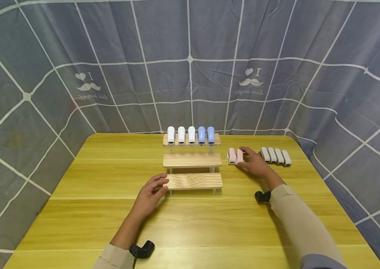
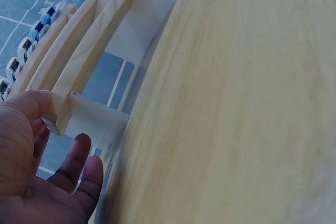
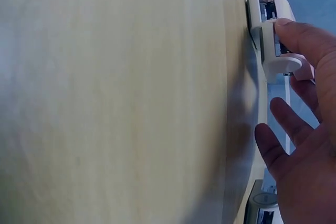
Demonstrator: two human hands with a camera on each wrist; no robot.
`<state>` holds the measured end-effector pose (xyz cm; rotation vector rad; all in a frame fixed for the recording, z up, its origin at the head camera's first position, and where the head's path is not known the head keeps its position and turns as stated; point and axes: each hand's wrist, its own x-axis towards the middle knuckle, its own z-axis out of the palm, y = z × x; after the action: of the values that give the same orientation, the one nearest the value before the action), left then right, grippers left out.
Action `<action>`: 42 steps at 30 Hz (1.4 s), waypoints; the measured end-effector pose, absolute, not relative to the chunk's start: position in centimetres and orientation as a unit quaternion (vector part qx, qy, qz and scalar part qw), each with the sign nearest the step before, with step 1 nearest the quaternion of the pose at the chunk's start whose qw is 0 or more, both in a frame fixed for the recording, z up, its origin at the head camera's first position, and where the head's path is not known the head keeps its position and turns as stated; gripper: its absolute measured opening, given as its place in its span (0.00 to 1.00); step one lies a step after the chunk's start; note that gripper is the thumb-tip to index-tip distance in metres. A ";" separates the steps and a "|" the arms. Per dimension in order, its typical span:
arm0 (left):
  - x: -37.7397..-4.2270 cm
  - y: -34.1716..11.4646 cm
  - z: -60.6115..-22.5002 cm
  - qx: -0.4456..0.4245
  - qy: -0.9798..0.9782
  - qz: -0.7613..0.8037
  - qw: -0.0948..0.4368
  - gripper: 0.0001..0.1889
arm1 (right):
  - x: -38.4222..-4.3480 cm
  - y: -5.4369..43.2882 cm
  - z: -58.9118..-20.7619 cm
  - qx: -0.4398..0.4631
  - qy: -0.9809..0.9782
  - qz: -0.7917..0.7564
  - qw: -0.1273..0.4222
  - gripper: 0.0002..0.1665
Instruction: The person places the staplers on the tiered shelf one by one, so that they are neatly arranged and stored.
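My left hand [image 1: 149, 194] grips the left end of the front step of a three-tier wooden stand [image 1: 193, 181]; the left wrist view shows the thumb on the board's end and other fingers spread below. On the back step stand white staplers [image 1: 181, 135] and two blue staplers [image 1: 206, 135]. To the right of the stand, my right hand [image 1: 256, 163] pinches a small pink stapler [image 1: 239, 157] between thumb and fingers. Another pink stapler [image 1: 231, 156] stands close on its left. In the right wrist view, the held stapler [image 3: 281, 59] appears upright at table level.
Several grey staplers [image 1: 278, 156] stand in a row just right of my right hand. The middle step [image 1: 192, 160] and front step are bare wood. A grey curtain with white lines [image 1: 163, 82] surrounds the yellow wooden table [image 1: 109, 213] at the back and sides.
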<state>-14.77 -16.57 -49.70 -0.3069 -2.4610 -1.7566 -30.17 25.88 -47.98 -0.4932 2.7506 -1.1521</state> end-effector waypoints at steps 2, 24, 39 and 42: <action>-14.7 -16.6 -49.7 -0.101 -0.809 -0.576 0.050 0.16 | -29.9 25.8 -47.9 -0.157 0.905 -0.390 0.059 0.44; -14.8 -16.6 -49.7 -0.094 -0.811 -0.576 0.047 0.16 | -28.0 25.1 -47.4 -0.145 0.864 -0.483 0.003 0.44; -14.8 -16.5 -49.7 -0.099 -0.811 -0.573 0.056 0.16 | -23.2 21.4 -42.3 -0.199 0.838 -0.507 -0.049 0.40; -14.8 -16.5 -49.7 -0.099 -0.811 -0.574 0.055 0.16 | -22.2 20.6 -41.2 -0.212 0.833 -0.508 -0.057 0.39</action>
<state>-14.78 -16.53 -49.68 -0.3009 -2.4621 -1.7438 -22.23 20.64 -41.18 -0.6926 2.7172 -1.6556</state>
